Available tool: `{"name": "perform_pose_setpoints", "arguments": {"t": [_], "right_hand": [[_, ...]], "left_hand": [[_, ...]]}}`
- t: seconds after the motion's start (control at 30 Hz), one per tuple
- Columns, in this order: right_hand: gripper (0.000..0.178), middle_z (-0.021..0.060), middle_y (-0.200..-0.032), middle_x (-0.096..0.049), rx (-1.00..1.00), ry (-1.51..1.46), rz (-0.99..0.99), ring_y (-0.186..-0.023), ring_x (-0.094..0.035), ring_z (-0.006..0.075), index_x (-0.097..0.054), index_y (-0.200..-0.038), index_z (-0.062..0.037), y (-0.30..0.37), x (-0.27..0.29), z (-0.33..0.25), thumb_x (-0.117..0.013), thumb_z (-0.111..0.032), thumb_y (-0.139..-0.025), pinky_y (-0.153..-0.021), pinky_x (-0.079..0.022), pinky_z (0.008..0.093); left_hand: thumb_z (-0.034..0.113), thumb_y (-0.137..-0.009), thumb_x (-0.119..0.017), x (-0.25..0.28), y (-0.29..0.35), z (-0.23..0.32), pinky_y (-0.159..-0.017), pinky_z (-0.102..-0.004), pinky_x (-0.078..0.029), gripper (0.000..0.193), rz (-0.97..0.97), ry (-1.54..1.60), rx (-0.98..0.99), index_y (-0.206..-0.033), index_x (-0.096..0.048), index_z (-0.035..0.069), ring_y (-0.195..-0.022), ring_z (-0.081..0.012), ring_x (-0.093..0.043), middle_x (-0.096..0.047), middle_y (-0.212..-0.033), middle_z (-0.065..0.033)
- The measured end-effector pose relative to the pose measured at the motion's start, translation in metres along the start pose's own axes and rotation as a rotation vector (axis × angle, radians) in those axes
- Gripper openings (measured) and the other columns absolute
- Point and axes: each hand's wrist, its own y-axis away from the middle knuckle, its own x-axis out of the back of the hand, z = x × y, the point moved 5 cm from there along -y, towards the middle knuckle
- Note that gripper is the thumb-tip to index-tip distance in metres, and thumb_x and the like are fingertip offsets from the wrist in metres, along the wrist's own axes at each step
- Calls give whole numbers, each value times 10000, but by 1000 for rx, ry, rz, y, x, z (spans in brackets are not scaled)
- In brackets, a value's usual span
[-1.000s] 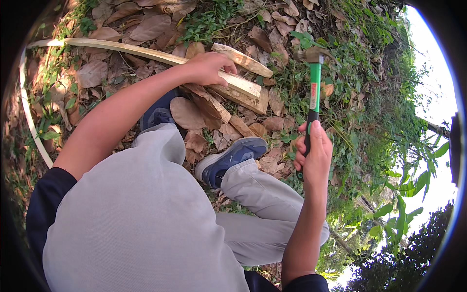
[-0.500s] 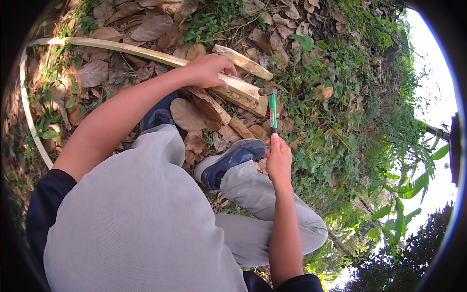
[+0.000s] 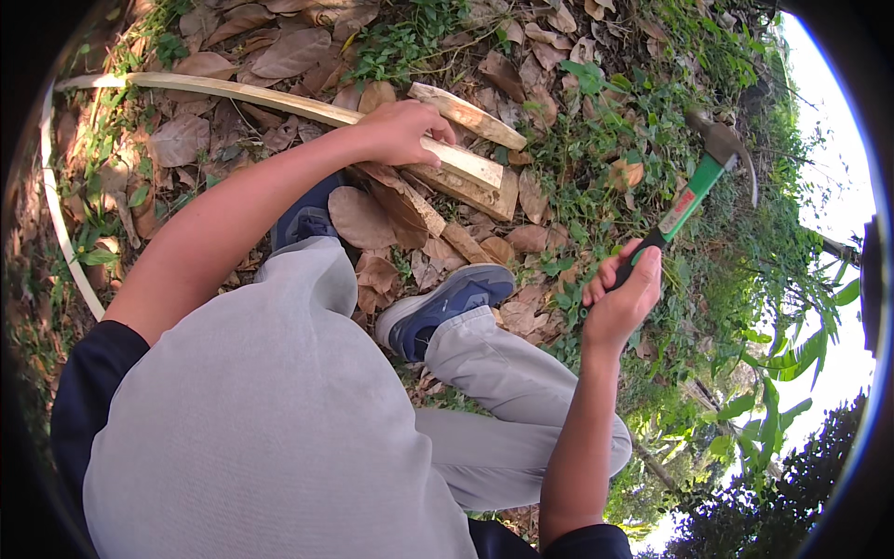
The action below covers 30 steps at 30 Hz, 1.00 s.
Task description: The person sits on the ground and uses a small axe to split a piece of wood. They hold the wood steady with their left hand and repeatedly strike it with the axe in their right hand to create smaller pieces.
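Note:
My left hand (image 3: 405,132) is closed round a long pale wooden strip (image 3: 242,91), near the strip's right end. Under that end lies a wider wooden board (image 3: 494,197), its end jutting out past the strip. In my right hand (image 3: 626,289) is a claw hammer (image 3: 691,197) with a green and black handle. I grip it by the black part, and its metal head is up to the right, well apart from the wood. Just beyond my left hand lies a short wooden piece (image 3: 470,116), not touched by either hand.
Smaller wood scraps (image 3: 463,244) lie among dry brown leaves (image 3: 358,219) near my blue shoe (image 3: 442,312). A pale strip (image 3: 58,196) runs along the far left. Green ground plants (image 3: 596,177) grow to the right of the wood.
My right hand has swung the hammer away from the strip's end, up and to the right. My left hand stays on the strip.

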Motion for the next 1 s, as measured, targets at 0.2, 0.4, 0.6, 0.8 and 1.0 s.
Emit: {"name": "perform_pose_setpoints", "arguments": {"t": [0.2,0.4,0.6,0.8,1.0], "right_hand": [[541,133,-675,-583,-199,785,-348,-636,-578,265,-592,-874,-4,36,-26,136,-403,-450,-1114,-617,-446,416],[558,39,-636,-538,-340,592,-258,-578,-515,118,-626,-836,-22,2,-3,82,-450,-481,-1099,-550,-410,318],[469,-38,-637,-427,-68,132,-30,-485,-361,33,-522,-881,-78,-8,-3,3,-417,-468,-1119,-422,-275,218],[511,3,-638,-451,-57,398,-192,-507,-427,94,-514,-879,-62,19,-22,78,-390,-496,-1117,-473,-360,277],[542,40,-637,-519,-472,545,-380,-483,-477,125,-574,-866,-44,43,-26,129,-413,-503,-1105,-454,-373,312]], "left_hand": [[305,-815,-821,-1,0,4,-985,-419,-494,407,14,-13,-5,-1198,-758,183,-1150,-274,-612,-668,-1129,-51],[303,-809,-824,-2,0,0,-999,-419,-485,414,31,-15,-10,-1199,-766,176,-1150,-288,-604,-663,-1117,-72],[295,-811,-820,4,2,6,-989,-418,-490,409,19,-12,2,-1197,-764,175,-1156,-283,-609,-658,-1107,-70],[297,-803,-825,4,1,7,-984,-425,-493,410,19,-12,-4,-1189,-765,172,-1151,-284,-614,-660,-1115,-71],[295,-793,-834,3,1,1,-983,-430,-494,403,34,4,1,-1169,-773,163,-1146,-293,-616,-668,-1113,-72]]}}
